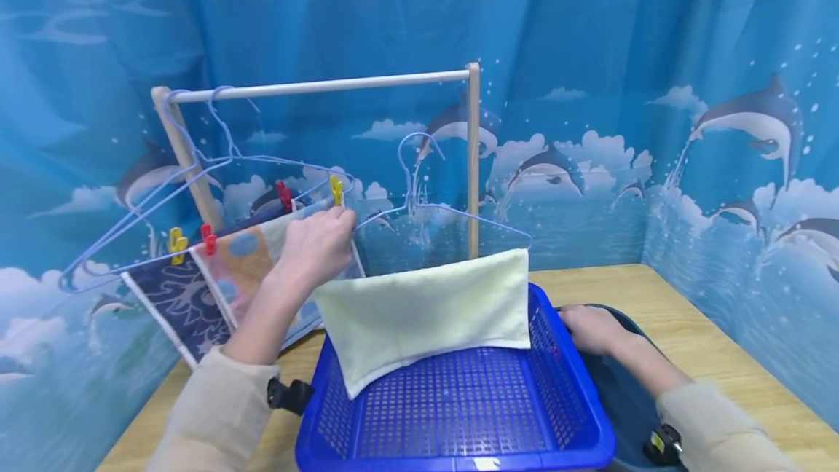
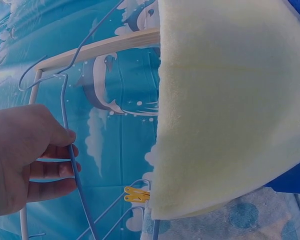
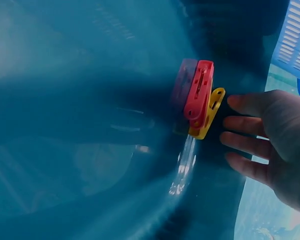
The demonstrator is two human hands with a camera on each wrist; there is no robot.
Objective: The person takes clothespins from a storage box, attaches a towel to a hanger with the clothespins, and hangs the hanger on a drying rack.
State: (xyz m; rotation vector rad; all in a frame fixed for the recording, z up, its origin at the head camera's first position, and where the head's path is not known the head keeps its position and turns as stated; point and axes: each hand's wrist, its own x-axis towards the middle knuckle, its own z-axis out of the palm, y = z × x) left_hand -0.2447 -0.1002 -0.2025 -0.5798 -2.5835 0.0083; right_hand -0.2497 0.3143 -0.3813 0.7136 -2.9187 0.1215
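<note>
My left hand (image 1: 321, 242) grips a blue wire hanger (image 2: 66, 105) by its side, thumb and fingers about the wire. A pale yellow towel (image 1: 429, 312) is draped over that hanger and hangs above a blue perforated basket (image 1: 593, 425). My right hand (image 3: 290, 137) reaches into a dark basin (image 1: 619, 399) to the right of the basket. Its fingers are extended and spread, with nothing between them. Just off the fingertips lie a red clothespin (image 3: 200, 90) and a yellow clothespin (image 3: 213, 112), close together in the basin.
A wooden rack (image 1: 328, 84) stands at the back left. Two hangers on it carry a dark blue patterned towel (image 1: 173, 297) and a multicoloured towel (image 1: 242, 253), clipped with red and yellow clothespins. A blue dolphin-print curtain (image 1: 564, 35) surrounds the wooden table (image 1: 603, 284).
</note>
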